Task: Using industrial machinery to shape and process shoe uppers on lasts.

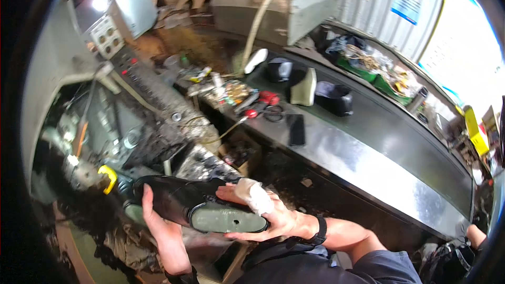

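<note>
A black boot (168, 200) with a pale grey-green sole (218, 219) lies on its side between my hands, low in the head view. The sole's near end has a small dark hole. My left hand (165, 239) closes on the boot's left end, thumb side up; some of its fingers are hidden beneath. My right hand (281, 220) grips the other end, with fingers over the upper and thumb along the sole. A crumpled white cloth or wrapping (254, 195) covers part of the right hand's fingers. Just left of the boot is a machine with a yellow curved handle (108, 179).
Beyond runs a dark conveyor belt (389, 139) with a metal edge, carrying several shoes (303, 88). A phone (296, 129) and a red tool (268, 98) lie along that edge. A grimy machine housing (42, 73) stands left. Someone's bare limb (476, 236) shows far right.
</note>
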Available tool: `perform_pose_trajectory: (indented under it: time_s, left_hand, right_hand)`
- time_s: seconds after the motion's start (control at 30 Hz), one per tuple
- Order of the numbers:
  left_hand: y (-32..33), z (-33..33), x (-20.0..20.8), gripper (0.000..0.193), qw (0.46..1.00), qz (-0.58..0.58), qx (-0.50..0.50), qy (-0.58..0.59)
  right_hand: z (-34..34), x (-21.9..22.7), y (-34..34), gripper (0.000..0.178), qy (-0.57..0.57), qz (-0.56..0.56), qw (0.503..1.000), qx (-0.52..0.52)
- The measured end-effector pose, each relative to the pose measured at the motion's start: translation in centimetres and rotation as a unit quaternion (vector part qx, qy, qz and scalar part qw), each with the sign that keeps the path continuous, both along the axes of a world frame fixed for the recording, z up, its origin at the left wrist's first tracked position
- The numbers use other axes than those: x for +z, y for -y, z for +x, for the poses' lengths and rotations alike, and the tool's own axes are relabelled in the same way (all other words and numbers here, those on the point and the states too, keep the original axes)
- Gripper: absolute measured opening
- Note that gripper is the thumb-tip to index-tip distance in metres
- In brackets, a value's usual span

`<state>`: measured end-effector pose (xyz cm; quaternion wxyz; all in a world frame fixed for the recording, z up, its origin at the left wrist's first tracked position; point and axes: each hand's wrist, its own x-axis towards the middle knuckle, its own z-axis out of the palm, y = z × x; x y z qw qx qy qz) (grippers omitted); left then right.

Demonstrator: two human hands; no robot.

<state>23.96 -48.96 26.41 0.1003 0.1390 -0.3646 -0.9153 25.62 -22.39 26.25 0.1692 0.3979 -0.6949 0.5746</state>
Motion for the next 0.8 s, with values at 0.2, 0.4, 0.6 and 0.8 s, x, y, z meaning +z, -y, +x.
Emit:
perform_pose_trajectory:
  time_s: [0.2,0.4,0.6,0.8]
  left_hand:
    - [-14.7,-5.7,-11.3,0.044,0.903,-0.106,-0.380,0.170]
    - [-21.8,-5.9,-15.9,0.040,0.862,-0.302,-0.379,0.149]
    - [-22.8,-5.5,-20.6,0.035,0.847,-0.323,-0.339,0.251]
    - [-20.5,-5.4,-21.2,0.043,0.819,-0.426,-0.272,0.270]
  right_hand:
    - [1.7,-10.8,-16.6,0.059,0.436,-0.343,0.754,-0.352]
    - [7.6,-14.1,-43.3,0.029,0.326,-0.386,0.665,-0.550]
    - [12.2,-32.2,-67.0,0.022,0.222,-0.555,0.425,-0.680]
    - [-13.1,-32.5,-54.6,0.086,0.480,-0.478,0.584,-0.448]
